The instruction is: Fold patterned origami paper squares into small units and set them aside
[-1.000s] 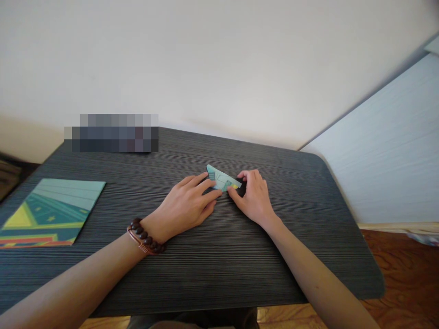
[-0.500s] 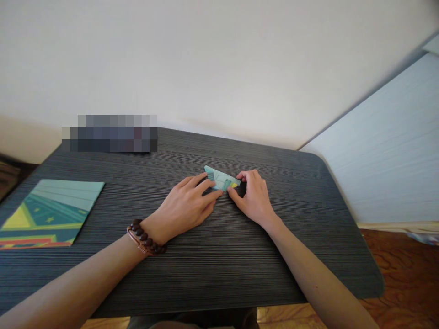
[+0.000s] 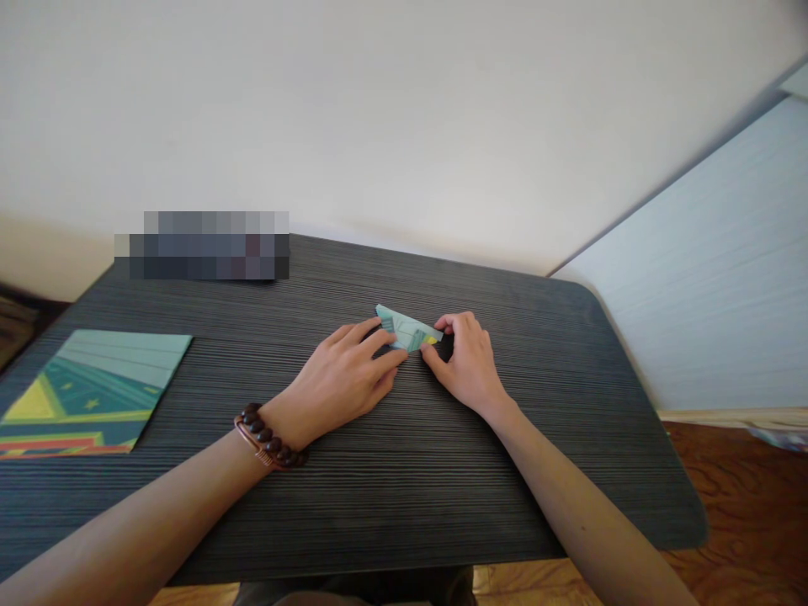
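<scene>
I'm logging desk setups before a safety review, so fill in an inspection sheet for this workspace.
Surface: dark, fine-lined tabletop.
Job's things: small folded paper, pale green with a yellow patch, between the hands.
Clutter: flat printed sheet at the left; pixelated object at the back left, unidentifiable.
Left hand: fingers spread, tips on the folded paper's left part; beaded bracelet at the wrist.
Right hand: thumb and index finger at the paper's right end; pinch or mere touch, cannot tell.
Cables: nothing seen.
Surroundings: white wall behind, pale panel at right, wooden floor below.
</scene>
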The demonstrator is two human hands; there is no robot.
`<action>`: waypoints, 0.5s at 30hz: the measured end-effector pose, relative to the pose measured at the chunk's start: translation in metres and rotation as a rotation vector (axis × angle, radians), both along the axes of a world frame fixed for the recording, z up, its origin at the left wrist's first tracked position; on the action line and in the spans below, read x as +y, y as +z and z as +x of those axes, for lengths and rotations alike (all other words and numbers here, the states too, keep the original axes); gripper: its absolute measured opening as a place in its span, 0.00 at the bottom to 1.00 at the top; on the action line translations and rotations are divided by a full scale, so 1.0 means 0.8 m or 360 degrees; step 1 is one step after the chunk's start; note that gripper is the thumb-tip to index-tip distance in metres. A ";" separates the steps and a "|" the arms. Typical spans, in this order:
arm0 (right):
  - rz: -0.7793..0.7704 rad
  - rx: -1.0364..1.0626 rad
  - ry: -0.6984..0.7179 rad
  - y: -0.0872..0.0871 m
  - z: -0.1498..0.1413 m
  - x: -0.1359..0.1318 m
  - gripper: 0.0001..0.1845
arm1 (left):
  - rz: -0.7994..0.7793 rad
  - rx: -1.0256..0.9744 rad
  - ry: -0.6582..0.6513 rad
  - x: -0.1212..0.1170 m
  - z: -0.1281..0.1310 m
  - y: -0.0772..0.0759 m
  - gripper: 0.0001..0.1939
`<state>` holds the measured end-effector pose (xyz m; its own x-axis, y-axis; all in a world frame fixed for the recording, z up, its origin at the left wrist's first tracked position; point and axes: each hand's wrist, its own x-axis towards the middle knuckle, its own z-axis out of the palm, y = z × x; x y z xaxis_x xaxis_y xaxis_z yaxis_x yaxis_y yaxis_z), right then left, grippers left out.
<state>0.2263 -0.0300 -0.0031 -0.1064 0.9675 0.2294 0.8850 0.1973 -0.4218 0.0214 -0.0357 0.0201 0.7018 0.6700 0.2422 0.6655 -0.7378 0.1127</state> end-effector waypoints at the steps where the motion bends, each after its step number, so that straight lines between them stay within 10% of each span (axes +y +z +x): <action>1: -0.0007 0.0016 -0.0004 0.000 0.000 0.000 0.13 | 0.0001 0.0002 -0.0001 0.000 0.000 0.000 0.14; 15: 0.0025 0.0019 0.0010 -0.003 0.000 0.000 0.13 | -0.0006 -0.0031 -0.0026 -0.001 -0.001 -0.002 0.15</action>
<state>0.2263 -0.0299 -0.0052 -0.1097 0.9631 0.2457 0.8787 0.2095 -0.4290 0.0203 -0.0362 0.0186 0.7080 0.6593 0.2531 0.6509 -0.7482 0.1283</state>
